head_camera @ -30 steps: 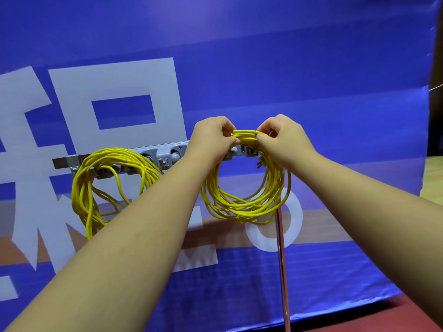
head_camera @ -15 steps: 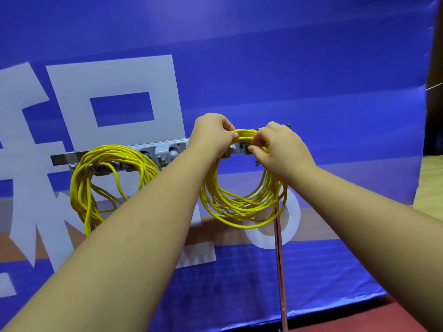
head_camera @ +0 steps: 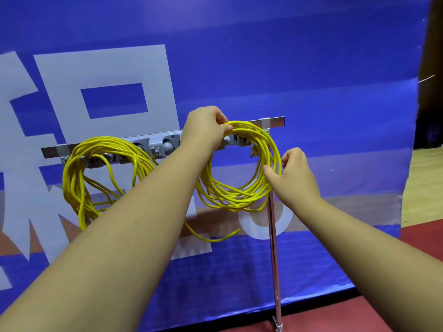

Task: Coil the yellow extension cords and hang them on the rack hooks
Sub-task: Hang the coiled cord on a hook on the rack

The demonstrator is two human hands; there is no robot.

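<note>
Left hand: your left hand (head_camera: pixel 206 130), at centre frame, is closed around the top of the right coil (head_camera: pixel 239 178), pinching the bundled loops against the rack bar (head_camera: pixel 273 122). I judge you grip there because the top is the part that must sit on a hook, and holding it stops the loops from spilling apart.

Right hand: your right hand (head_camera: pixel 291 174), right of centre, has its fingers loosely curled at the coil's right side, thumb and fingertips touching the outer strands. It steadies rather than carries, probably to gather stray loops into the bundle.

Right coil: it hangs below your left hand in front of the rack's upright pole (head_camera: pixel 273 248). One loose tail (head_camera: pixel 215 238) droops beneath it, lower centre of the frame. Whether the coil already rests on a hook is hidden by your hand.

Left coil: the left coil (head_camera: pixel 96 173), at left of frame, is draped over the bar's left end with neither hand on it; it looks hung already.

Rack: the grey hook strip (head_camera: pixel 163 147) runs along the bar between the two coils.

Risk: if you let go before the top catches a hook, the loops may slide off and unwind.
</note>
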